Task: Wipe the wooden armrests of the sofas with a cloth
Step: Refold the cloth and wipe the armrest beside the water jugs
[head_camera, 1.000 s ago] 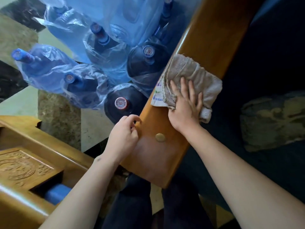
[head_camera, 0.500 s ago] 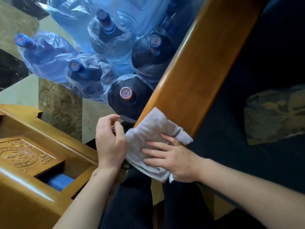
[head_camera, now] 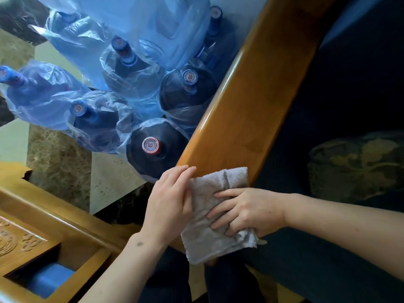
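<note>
Cloth [head_camera: 215,217] sits folded over the near end of the armrest [head_camera: 247,119], at about 6 o'clock in view, draped over the end so its lower edge hangs past the wood. Right hand [head_camera: 247,212] lies flat on top, fingers straight and spread, pointing toward 9 o'clock, pressing the cloth down on the wood; grip not clamped, just palm pressure, which suits rubbing the end cap. Left hand [head_camera: 169,202] is at the cloth's 9 o'clock edge, fingers straight and together, tips touching the armrest's outer edge and the cloth border. Looks like it steadies the cloth or the wood while the other hand wipes; whether the thumb pinches any fabric, can't tell.

Armrest runs from 6 o'clock up to 1 o'clock, glossy, bare above the cloth. Judging by that, the long top still needs a pass or is done; can't say which.

Bottles [head_camera: 153,147] in blue plastic bags crowd the floor at 10 to 12 o'clock, just beside the armrest's outer side. Sofa seat [head_camera: 349,84] dark, at 3 o'clock, with a patterned cushion [head_camera: 356,167]. Carved wooden furniture [head_camera: 43,232] at 8 o'clock.
</note>
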`<state>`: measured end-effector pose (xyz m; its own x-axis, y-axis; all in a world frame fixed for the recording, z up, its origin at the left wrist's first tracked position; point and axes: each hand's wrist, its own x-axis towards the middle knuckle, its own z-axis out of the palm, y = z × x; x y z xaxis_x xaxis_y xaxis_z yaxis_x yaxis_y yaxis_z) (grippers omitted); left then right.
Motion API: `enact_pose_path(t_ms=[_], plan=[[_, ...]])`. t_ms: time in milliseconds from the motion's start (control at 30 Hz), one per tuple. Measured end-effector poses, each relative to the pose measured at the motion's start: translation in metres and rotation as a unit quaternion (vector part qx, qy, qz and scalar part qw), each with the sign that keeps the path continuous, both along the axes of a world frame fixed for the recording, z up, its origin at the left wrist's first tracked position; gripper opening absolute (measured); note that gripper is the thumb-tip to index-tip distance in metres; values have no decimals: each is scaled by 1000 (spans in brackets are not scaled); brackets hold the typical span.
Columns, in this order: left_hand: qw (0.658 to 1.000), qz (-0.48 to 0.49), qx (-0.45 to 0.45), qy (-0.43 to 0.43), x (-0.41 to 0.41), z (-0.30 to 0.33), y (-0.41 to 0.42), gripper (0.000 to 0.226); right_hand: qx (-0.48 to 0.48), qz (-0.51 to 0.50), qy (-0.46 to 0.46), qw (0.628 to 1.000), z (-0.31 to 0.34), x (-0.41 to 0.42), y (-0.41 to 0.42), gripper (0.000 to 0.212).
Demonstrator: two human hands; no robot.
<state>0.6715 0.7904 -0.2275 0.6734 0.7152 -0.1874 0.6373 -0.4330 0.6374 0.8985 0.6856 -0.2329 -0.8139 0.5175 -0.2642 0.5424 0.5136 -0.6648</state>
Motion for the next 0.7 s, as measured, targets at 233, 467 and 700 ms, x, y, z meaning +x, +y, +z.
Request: enact_pose_path(t_ms=[233,467,700], plan=[[999,27,-41,9,37,3,13,63,52,-120,-50,990,6,94,41,25],[989,-59,-29,136,86,-8,24,93,72,-383,-158,907,7,185,101,64],[978,-51,-27,202,130,-8,50,132,23,-641,-257,723,-7,243,195,76]])
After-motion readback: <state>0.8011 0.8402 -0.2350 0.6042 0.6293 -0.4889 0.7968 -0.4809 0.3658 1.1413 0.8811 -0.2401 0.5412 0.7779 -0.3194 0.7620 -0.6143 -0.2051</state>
